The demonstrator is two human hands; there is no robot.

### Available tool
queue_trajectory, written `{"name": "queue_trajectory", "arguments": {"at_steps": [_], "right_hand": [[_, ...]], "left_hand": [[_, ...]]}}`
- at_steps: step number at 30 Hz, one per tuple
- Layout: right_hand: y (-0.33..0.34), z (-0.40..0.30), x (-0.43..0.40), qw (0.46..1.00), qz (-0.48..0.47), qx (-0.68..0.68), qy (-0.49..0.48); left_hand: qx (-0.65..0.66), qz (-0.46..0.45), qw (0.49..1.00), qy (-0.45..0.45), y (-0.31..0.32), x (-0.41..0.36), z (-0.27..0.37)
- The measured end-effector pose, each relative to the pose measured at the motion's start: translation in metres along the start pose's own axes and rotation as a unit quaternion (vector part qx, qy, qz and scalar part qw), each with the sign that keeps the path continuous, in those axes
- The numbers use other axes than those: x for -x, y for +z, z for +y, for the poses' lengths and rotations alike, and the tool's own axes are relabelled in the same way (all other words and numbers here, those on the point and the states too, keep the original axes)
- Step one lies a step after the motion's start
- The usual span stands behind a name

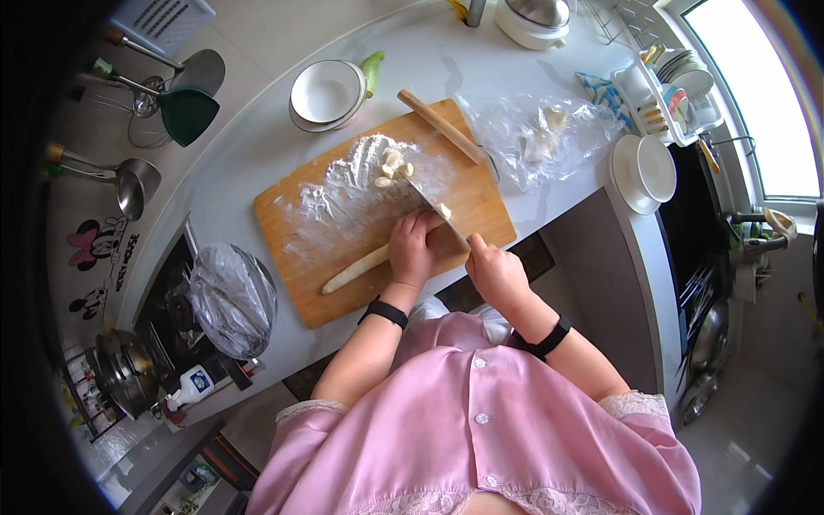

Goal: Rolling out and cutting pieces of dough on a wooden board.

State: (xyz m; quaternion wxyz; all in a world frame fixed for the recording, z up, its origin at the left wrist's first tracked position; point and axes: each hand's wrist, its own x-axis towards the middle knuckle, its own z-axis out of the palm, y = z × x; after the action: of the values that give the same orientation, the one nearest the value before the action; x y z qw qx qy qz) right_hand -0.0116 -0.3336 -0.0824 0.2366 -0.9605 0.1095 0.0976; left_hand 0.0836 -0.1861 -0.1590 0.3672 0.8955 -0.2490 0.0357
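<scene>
A rope of dough (pixel 356 270) lies on a wooden cutting board (pixel 283 222) and runs under my left hand (pixel 413 248), which holds it down. My right hand (pixel 499 270) is closed around the handle of a kitchen knife. The knife's blade (pixel 430 201) stands on edge beside my left fingers, pointing to the far left. Against the blade's far side sits a small cut piece of dough (pixel 443 210). Several more dough pieces (pixel 389 169) lie by the knife tip, next to a heap of white flour (pixel 360 161). My left fingers hide the end of the rope.
A rolling pin (pixel 441 127) rests across the board's far right corner. Beyond it lies a clear plastic bag (pixel 541 138). Stacked white bowls (pixel 326 93) and a green vegetable piece (pixel 371 72) are behind the board. To the left stands a plastic-covered bowl (pixel 233 299); white dishes (pixel 644 170) are right.
</scene>
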Motion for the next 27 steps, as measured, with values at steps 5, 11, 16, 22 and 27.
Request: {"name": "queue_trajectory", "arguments": {"at_steps": [5,11,16,22,27], "right_hand": [[0.003,0.004,0.002,1.000,0.024,-0.015,-0.004],[-0.005,0.001,0.008,0.998,0.054,-0.019,-0.031],[-0.014,-0.010,0.019,0.997,0.058,-0.009,-0.047],[-0.010,-0.008,0.019,0.998,0.033,0.000,-0.044],[-0.010,-0.012,0.010,0.999,-0.047,0.003,-0.005]], "left_hand": [[-0.002,0.002,1.000,-0.002,-0.005,0.000,-0.005],[0.017,0.015,1.000,-0.002,-0.008,-0.003,-0.006],[-0.009,0.028,0.999,-0.013,-0.011,-0.008,-0.006],[-0.017,0.039,0.999,-0.010,-0.013,-0.012,-0.001],[-0.010,0.054,0.998,-0.010,-0.011,-0.011,-0.006]]}}
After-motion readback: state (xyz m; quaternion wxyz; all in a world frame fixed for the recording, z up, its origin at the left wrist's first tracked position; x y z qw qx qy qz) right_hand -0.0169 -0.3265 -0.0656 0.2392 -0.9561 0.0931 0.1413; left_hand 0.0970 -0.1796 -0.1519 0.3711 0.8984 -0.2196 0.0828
